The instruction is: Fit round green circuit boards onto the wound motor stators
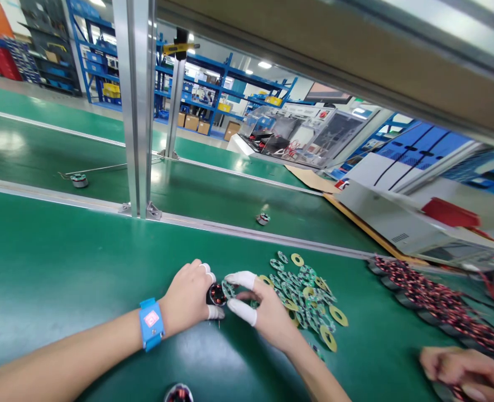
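Note:
White finger cots cover some fingertips of both my hands. My left hand (192,291), with a blue wrist strap (150,324), grips a small motor stator (217,294) with copper windings. Just right of it, my right hand (263,306) pinches a green ring-shaped circuit board (228,289) between thumb and finger, close against the stator's face. Whether the two touch, I cannot tell. Beyond my right hand lies a loose pile of green ring boards (291,289) and yellow rings (339,315). Another stator (178,393) stands at the bottom edge.
Rows of copper-wound stators (435,301) stand at the right, where another person's hand (466,368) holds one. Behind the metal rail (230,230), single stators (263,218) rest on the green conveyor belt (213,195). An aluminium post (137,111) rises at the rail.

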A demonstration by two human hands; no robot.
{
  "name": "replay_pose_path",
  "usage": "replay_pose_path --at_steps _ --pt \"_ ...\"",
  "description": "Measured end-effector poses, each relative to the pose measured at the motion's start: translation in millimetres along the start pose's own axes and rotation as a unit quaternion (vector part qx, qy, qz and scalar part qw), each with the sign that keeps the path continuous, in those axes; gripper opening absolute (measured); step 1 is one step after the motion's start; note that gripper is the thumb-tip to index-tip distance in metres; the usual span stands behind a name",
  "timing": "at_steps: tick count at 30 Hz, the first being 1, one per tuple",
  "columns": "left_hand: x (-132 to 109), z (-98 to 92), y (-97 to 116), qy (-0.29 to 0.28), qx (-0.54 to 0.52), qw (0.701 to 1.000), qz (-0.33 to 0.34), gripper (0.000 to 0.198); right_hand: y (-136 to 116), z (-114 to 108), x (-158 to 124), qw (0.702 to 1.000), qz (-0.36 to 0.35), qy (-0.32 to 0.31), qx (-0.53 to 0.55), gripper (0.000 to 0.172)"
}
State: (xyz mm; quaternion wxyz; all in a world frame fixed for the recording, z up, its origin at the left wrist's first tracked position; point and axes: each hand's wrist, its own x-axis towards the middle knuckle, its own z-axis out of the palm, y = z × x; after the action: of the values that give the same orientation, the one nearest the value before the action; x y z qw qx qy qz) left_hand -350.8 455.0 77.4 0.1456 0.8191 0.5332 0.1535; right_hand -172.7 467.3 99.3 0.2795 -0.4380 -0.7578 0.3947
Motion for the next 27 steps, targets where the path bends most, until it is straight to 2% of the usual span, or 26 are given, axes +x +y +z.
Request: replay_pose_path --at_steps 4,12,16,19,22,27 --pt "-0.6 0.3 -1.0 0.004 -0.006 1.000 0.001 0.041 -1.3 7.3 -2.1 0.990 -0.059 -0.016 -0.124 0.029" --pt "-1.8 2.4 -1.5 0.010 -0.018 1.000 0.003 0.040 4.9 12.8 -11.5 0.952 -0.123 0.038 -0.277 0.029" --pt "-1.1 2.4 -1.3 0.009 -0.022 1.000 0.002 0.039 10.0 16.3 -12.4 0.947 -0.129 0.049 -0.290 0.027" --pt "-0.5 1.8 -0.8 -0.002 -0.022 1.000 -0.006 0.038 9.4 18.1 -10.2 0.956 -0.110 0.054 -0.268 0.031" --pt "-0.5 1.3 -0.7 -0.007 -0.020 1.000 -0.009 0.035 2.0 16.8 -6.2 0.971 -0.085 0.023 -0.224 0.032" --pt "-1.5 1.4 -1.4 -0.003 -0.016 1.000 -0.007 0.034 -13.6 8.7 2.7 0.972 -0.064 -0.035 -0.222 0.020"
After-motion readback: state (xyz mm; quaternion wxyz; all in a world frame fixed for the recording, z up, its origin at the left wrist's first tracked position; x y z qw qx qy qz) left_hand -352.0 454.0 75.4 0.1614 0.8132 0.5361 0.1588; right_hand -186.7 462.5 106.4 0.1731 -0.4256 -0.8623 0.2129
